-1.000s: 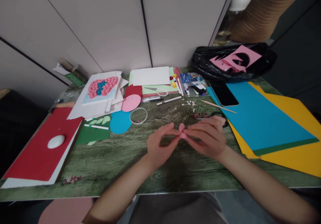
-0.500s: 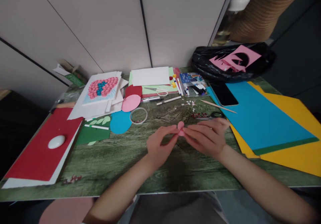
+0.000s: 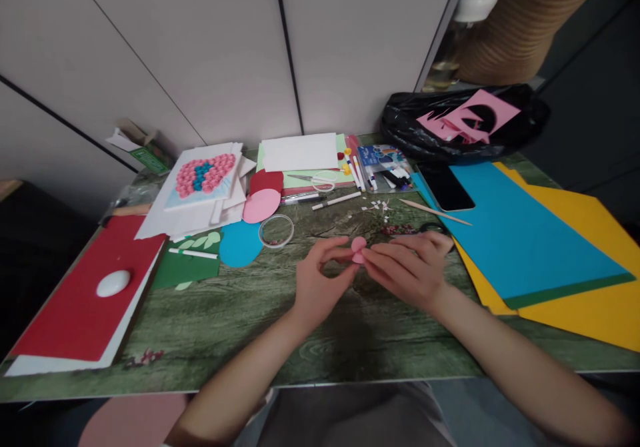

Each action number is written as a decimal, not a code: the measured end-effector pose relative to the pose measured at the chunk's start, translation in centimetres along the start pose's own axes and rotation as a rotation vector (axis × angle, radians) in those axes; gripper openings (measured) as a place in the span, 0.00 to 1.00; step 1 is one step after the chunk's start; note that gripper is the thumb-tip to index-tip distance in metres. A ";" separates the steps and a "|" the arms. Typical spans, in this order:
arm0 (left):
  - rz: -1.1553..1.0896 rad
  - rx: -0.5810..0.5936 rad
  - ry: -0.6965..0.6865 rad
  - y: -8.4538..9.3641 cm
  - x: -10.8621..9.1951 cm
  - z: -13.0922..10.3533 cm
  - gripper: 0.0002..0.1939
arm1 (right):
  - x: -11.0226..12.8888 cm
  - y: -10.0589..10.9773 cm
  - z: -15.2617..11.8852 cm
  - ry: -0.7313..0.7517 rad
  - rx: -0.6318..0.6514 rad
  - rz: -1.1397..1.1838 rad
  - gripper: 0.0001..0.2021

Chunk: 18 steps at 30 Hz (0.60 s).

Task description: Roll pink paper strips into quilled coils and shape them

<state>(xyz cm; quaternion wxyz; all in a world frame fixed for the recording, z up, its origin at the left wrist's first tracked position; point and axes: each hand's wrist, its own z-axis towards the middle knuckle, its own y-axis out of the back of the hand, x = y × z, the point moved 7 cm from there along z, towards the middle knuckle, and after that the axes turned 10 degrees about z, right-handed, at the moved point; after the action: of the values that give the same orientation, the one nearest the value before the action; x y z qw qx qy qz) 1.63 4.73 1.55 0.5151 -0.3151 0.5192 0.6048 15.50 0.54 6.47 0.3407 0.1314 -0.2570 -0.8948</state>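
A small pink paper piece [image 3: 359, 243], curled with a rounded top, is held above the table between both hands. My right hand [image 3: 414, 270] pinches its lower right side with thumb and fingertips together. On the other side, my left hand [image 3: 319, 279] has its thumb and a finger against the piece's lower left, while the index finger is lifted a little away. Just beyond the hands, white paper scraps [image 3: 376, 205] lie scattered. Dark-handled scissors [image 3: 433, 227] are partly hidden behind my right hand. A roll of clear tape [image 3: 277, 231] lies flat, left of my hands.
Blue sheets [image 3: 530, 233] over yellow ones [image 3: 575, 207], a phone [image 3: 445, 187] and a wooden stick [image 3: 435, 212] lie right. Leftward are a picture with pink and teal paper rosettes [image 3: 204, 175], red paper [image 3: 75, 300] and a white oval object [image 3: 113, 283]. A black bag [image 3: 410, 127] stands behind.
My left index finger has lifted and opened away from the pink paper. The piece has shifted slightly left and tilted, and my right hand has moved slightly left with it.
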 end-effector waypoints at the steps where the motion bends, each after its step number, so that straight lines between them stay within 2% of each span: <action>1: -0.002 0.014 -0.001 0.0 0.0 0.0 0.21 | 0.0 0.0 0.0 0.005 0.005 0.000 0.08; 6: -0.112 0.104 0.007 -0.3 0.2 0.1 0.21 | 0.0 -0.2 0.0 -0.003 0.012 0.001 0.08; 11: -0.231 0.118 0.117 -0.4 1.1 0.1 0.13 | -0.2 -0.4 -0.1 -0.039 0.029 0.023 0.09; 13: -0.126 0.059 0.032 0.0 0.7 0.1 0.10 | -0.4 -0.4 -0.2 -0.067 0.042 0.038 0.08; 18: 0.301 -0.024 -0.344 0.1 -1.8 -0.5 0.10 | -0.4 -0.3 -0.2 -0.065 0.045 0.049 0.10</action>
<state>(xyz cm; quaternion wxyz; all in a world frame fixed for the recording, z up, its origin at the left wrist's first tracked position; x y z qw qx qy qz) 1.90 3.71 3.10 0.4963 -0.1322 0.4578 0.7257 15.71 0.92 6.22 0.3512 0.1037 -0.2913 -0.8838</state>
